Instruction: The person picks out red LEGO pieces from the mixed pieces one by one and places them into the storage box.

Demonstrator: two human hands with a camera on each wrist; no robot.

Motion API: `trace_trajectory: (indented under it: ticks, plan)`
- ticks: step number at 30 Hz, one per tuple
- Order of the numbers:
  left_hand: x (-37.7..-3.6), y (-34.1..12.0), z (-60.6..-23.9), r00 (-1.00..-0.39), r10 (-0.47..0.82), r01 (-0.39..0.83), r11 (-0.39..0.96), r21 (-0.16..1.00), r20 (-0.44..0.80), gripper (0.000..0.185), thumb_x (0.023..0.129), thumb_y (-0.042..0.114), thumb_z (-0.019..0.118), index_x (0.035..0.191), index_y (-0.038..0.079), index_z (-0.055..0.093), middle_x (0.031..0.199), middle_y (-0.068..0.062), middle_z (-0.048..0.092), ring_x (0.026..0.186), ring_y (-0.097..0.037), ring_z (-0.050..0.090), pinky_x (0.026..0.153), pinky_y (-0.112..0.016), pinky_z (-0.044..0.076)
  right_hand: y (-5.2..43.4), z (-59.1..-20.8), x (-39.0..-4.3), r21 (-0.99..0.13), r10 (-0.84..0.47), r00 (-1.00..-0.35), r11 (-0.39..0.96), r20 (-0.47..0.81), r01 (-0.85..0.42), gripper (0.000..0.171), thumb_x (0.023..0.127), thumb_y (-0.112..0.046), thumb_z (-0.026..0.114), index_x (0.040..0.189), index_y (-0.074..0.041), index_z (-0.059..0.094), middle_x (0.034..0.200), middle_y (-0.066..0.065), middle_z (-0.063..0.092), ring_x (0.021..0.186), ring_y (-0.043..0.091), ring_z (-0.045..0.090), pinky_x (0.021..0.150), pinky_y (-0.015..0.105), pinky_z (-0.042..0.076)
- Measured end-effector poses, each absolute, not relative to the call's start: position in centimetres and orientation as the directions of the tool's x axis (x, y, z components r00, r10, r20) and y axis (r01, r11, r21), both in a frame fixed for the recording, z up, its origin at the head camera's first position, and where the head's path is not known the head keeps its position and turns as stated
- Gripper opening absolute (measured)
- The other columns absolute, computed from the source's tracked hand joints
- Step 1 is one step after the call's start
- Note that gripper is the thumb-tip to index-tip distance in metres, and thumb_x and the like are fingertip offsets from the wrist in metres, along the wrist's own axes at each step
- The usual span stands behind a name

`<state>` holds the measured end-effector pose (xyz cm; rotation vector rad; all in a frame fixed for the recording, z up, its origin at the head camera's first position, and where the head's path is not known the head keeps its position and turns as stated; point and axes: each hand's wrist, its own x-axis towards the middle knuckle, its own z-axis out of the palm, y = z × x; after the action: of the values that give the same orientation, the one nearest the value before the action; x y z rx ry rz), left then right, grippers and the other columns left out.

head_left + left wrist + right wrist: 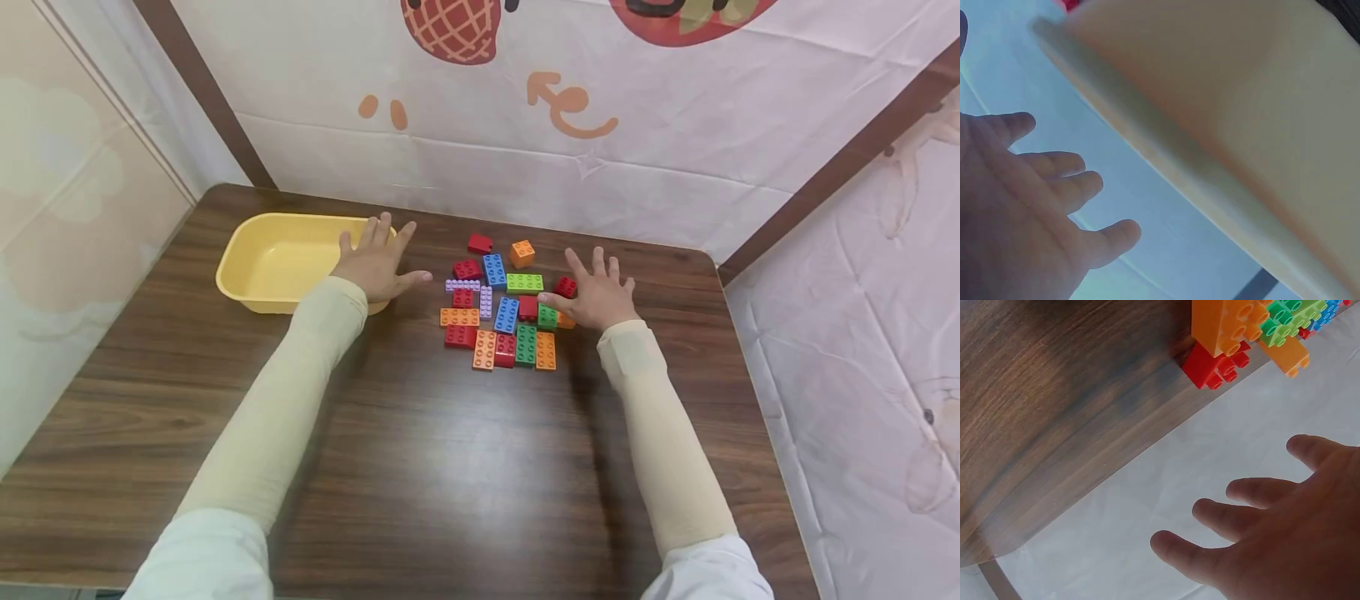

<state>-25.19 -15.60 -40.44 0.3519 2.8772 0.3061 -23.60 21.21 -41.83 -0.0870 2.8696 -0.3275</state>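
Several toy bricks (498,312) in red, blue, green, orange and lilac lie in a loose pile at the table's middle. My right hand (597,290) hovers or rests flat at the pile's right side, fingers spread, thumb beside a green brick (547,317) and a red brick (566,286). It holds nothing. In the right wrist view the spread hand (1272,531) is below an orange brick (1225,325) and a red brick (1213,365). My left hand (378,257) is flat with spread fingers at the right end of a yellow tub (247,250). The left wrist view shows the hand (1041,206) beside the tub wall (1210,125).
The dark wooden table (465,467) is bare in front of my arms. A white printed cloth (525,125) hangs behind the table and at the right. Two separate bricks, red (480,243) and orange (522,252), lie behind the pile.
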Motion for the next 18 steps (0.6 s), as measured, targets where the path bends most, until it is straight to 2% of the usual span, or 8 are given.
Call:
trace_trajectory:
  ticks: [8, 13, 18]
  plan:
    - [-24.8, -19.9, -39.4, -0.948, 0.242, 0.180, 0.944, 0.276, -0.208, 0.102, 0.092, 0.078, 0.038, 0.163, 0.018, -0.004, 0.163, -0.024, -0.018, 0.149, -0.040, -0.021, 0.110, -0.070, -0.016, 21.7, -42.2, -23.6, -0.244, -0.089, -0.965, 0.969, -0.246, -0.027, 0.106, 0.084, -0.081, 0.051, 0.164, -0.029, 0.006, 0.166, 0.021, -0.008, 0.149, 0.050, -0.005, 0.110, 0.076, 0.002]
    - [-24.8, -23.5, -39.2, -0.956, 0.208, 0.143, 0.947, 0.288, -0.206, 0.103, 0.092, 0.078, 0.037, 0.163, 0.017, -0.006, 0.161, -0.026, -0.021, 0.148, -0.044, -0.020, 0.107, -0.073, -0.017, 21.9, -42.3, -23.5, -0.258, -0.084, -0.968, 0.966, -0.237, -0.021, 0.102, 0.086, -0.076, 0.054, 0.164, -0.028, 0.008, 0.166, 0.022, -0.007, 0.149, 0.050, -0.004, 0.110, 0.076, 0.003]
    - [-24.4, -28.4, -39.4, -0.965, 0.168, 0.109, 0.956, 0.274, -0.204, 0.102, 0.094, 0.075, 0.040, 0.162, 0.015, -0.007, 0.160, -0.031, -0.019, 0.146, -0.051, -0.016, 0.103, -0.079, -0.014, 22.4, -42.6, -23.5, -0.243, -0.091, -0.968, 0.969, -0.232, -0.033, 0.103, 0.085, -0.081, 0.048, 0.164, -0.027, 0.008, 0.166, 0.024, -0.004, 0.149, 0.051, -0.001, 0.110, 0.076, 0.005]
